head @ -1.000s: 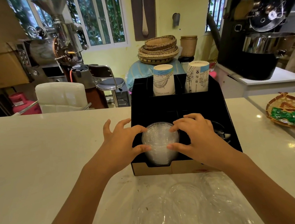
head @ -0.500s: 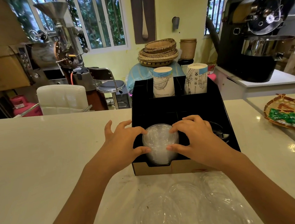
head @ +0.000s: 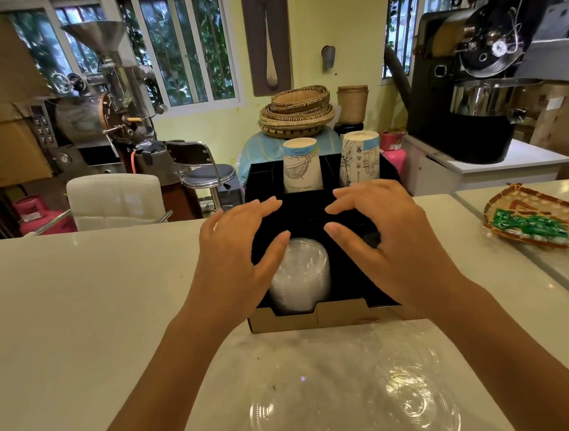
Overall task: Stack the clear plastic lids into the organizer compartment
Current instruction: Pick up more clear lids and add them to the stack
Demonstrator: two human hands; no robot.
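A black organizer [head: 319, 317] with a cardboard-coloured front stands on the white counter. A stack of clear plastic lids [head: 304, 275] sits in its front left compartment. My left hand [head: 238, 253] hovers over the stack's left side, fingers spread, holding nothing. My right hand [head: 381, 234] hovers just right of the stack, also spread and empty. Loose clear lids [head: 409, 400] lie on the counter in front of the organizer, between my forearms.
Two stacks of paper cups [head: 301, 164] stand in the organizer's back compartments. A woven tray [head: 548, 223] with green packets lies at the right. Beyond the counter [head: 77, 302] are a white chair [head: 115, 199], a stool and roasting machines.
Both hands have let go of the lid stack and lifted up and apart, fingers spread. The stack stays in the compartment.
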